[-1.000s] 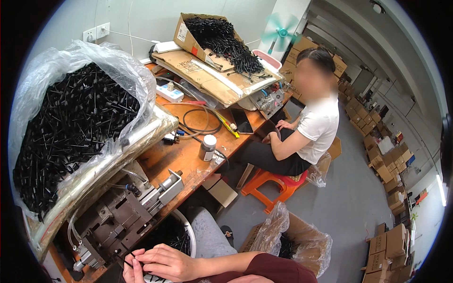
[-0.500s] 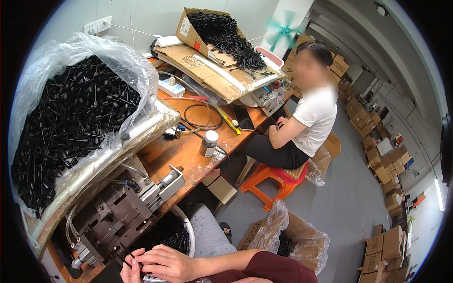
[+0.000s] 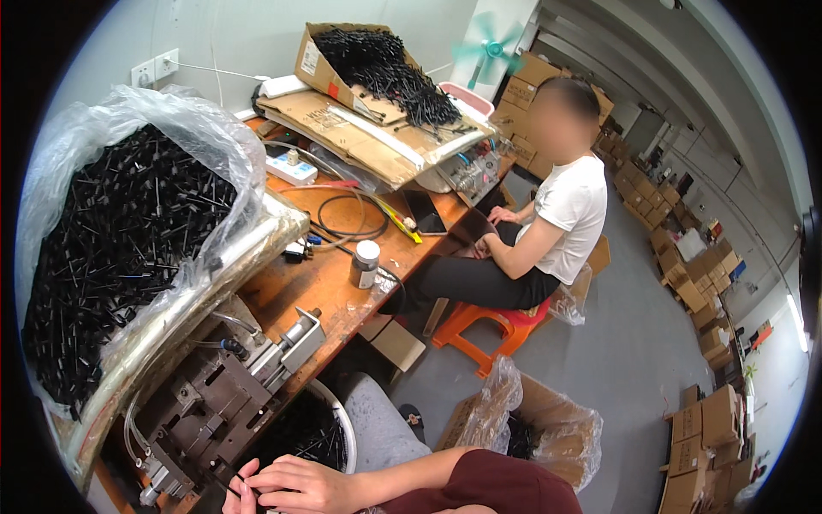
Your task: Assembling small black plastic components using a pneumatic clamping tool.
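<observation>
At the lower edge my left hand (image 3: 242, 490) is closed on a thin black plastic rod (image 3: 224, 476), which slants up toward the near end of the dark metal clamping machine (image 3: 224, 398). Only the fingers of that hand show. My right hand (image 3: 301, 485) lies against the left, its fingers bent and pressed together at the tips. Whatever those fingertips pinch is hidden. Below the table edge, beside my right hand, a white-rimmed tub (image 3: 347, 427) contains many similar black pieces (image 3: 310, 433).
A plastic-lined carton (image 3: 64, 420) heaped with black parts (image 3: 128, 248) stands left. On the wooden table (image 3: 282, 287) are a grey bottle (image 3: 366, 265), cables and a power strip (image 3: 291, 168). A co-worker (image 3: 565, 214) sits on an orange stool (image 3: 479, 332). An open box (image 3: 561, 411) stands right.
The whole view has shifted slightly, with the far table moving left in the picture. The co-worker's hands and legs have changed position. My hands keep nearly the same pose by the machine.
</observation>
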A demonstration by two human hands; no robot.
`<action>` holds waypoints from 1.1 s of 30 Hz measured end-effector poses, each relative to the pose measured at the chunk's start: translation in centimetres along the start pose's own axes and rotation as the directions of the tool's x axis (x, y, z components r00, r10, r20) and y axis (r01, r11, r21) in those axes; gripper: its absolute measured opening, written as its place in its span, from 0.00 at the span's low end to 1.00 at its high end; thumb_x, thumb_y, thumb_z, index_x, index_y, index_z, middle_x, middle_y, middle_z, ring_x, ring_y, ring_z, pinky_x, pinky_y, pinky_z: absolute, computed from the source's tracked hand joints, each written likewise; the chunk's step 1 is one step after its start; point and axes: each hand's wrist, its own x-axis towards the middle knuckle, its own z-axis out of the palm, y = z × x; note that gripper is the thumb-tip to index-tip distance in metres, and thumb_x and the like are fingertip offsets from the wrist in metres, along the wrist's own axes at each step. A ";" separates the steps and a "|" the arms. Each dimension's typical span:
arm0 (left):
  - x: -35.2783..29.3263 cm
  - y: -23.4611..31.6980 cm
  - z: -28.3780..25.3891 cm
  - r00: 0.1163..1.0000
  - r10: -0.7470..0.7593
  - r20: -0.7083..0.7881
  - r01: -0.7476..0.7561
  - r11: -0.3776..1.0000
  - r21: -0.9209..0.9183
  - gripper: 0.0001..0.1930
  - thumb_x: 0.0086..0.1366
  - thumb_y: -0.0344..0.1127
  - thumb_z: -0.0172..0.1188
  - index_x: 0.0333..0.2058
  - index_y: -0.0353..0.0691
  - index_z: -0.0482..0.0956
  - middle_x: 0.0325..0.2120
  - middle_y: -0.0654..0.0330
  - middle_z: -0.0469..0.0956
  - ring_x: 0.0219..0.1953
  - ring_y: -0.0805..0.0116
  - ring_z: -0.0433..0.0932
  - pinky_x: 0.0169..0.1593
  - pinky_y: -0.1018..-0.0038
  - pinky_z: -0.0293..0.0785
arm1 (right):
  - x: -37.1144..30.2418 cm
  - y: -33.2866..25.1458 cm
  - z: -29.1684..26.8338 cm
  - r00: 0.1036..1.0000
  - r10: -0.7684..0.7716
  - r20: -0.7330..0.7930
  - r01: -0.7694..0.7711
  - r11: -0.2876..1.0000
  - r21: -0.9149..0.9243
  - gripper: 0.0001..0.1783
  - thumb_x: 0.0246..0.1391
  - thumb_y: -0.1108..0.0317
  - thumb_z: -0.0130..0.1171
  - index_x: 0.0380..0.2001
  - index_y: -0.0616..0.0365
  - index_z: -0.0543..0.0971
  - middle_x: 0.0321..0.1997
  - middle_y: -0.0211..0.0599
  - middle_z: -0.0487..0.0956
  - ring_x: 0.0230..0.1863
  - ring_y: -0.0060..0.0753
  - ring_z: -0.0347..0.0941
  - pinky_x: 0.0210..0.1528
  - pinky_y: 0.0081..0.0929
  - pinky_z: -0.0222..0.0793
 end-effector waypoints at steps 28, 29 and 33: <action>-2.8 5.1 1.5 0.995 0.094 -0.038 -0.101 0.905 -0.414 0.36 0.64 0.20 0.51 0.70 0.30 0.47 0.48 0.53 0.68 0.47 0.63 0.75 0.54 0.68 0.73 | 5.8 3.2 -1.3 0.891 0.097 0.443 0.108 0.903 -0.415 0.15 0.42 0.74 0.59 0.37 0.67 0.78 0.57 0.54 0.76 0.31 0.26 0.77 0.37 0.22 0.72; -2.8 4.9 1.2 0.992 0.126 -0.029 -0.128 0.925 -0.357 0.34 0.66 0.18 0.48 0.70 0.30 0.48 0.50 0.52 0.67 0.51 0.60 0.74 0.58 0.65 0.72 | 6.1 3.2 -1.0 0.890 0.096 0.446 0.128 0.886 -0.446 0.14 0.41 0.74 0.59 0.36 0.66 0.78 0.57 0.53 0.77 0.28 0.20 0.76 0.34 0.21 0.71; -2.4 5.3 0.6 0.956 0.275 -0.102 -0.283 0.956 -0.075 0.27 0.66 0.14 0.49 0.64 0.27 0.60 0.55 0.44 0.70 0.59 0.52 0.73 0.62 0.63 0.73 | 7.2 3.3 -0.4 0.882 0.143 0.450 0.102 0.873 -0.478 0.14 0.42 0.77 0.61 0.36 0.63 0.80 0.57 0.49 0.78 0.21 0.23 0.74 0.30 0.21 0.69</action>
